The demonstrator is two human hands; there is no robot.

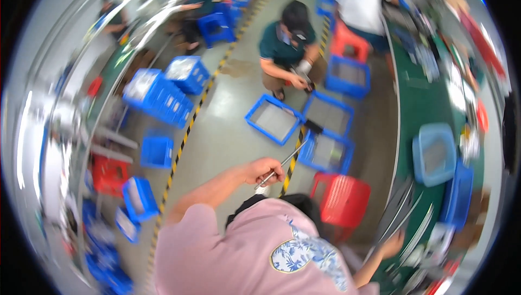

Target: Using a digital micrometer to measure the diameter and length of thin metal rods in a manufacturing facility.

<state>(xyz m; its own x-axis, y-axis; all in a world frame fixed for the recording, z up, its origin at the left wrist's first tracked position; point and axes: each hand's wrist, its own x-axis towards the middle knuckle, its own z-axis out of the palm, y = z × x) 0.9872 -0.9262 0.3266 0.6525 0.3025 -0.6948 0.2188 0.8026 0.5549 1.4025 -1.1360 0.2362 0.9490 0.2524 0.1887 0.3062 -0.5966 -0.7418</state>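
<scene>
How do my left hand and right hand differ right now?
The left hand is curled around a thin rod; the right hand is by long silver strips, its grip unclear. The left hand is out over the floor; the right hand is at the green bench. Both are bare.

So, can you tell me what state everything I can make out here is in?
Left hand: closed around the metal rod.
Metal rod: held, slanting.
Right hand: near dark grey strips; grip unclear.
Nearest red stool: upright, unoccupied.
Light-blue tub: open-topped, on the green bench.
</scene>
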